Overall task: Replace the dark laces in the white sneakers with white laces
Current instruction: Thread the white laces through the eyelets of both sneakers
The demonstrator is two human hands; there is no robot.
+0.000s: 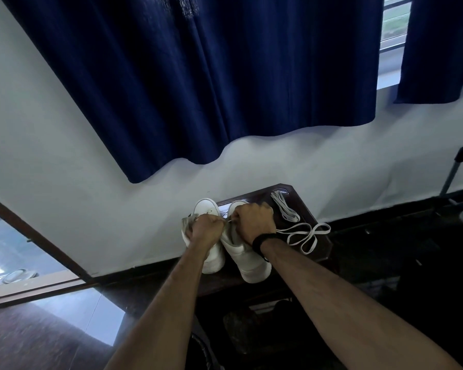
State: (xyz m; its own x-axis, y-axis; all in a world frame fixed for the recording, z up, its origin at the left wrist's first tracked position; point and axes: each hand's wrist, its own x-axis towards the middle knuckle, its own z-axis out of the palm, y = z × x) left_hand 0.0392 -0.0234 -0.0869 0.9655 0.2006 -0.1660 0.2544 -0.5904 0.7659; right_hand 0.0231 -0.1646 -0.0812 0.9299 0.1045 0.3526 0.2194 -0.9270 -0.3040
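Head view only: I'm seeing my left hand curling into a fist over the tongue area of the left white low-top sneaker, apparently gripping the grey tongue or collar there, though what exactly the fingers are closing on is hidden. My right hand, with a black band on the wrist, is bunching over the eyelets of the right white sneaker, fingers curling and seemingly pinching a thin pale lace end between the two hands; too small to be sure. Both sneakers are sitting side by side, touching, toes pointing at the wall, on the small dark wooden table. Just right of the shoes, a loose white flat lace is lying looped on the tabletop, one end running under my right wrist; a second folded white lace bundle is resting nearer the wall. No dark lace is showing anywhere. To do this step well, I'm judging: keep the left hand bracing the shoe, feed the lace tip flat through each eyelet, pull both ends even, avoid twisting. The sneakers look clean and smooth-sided, with grey lining.
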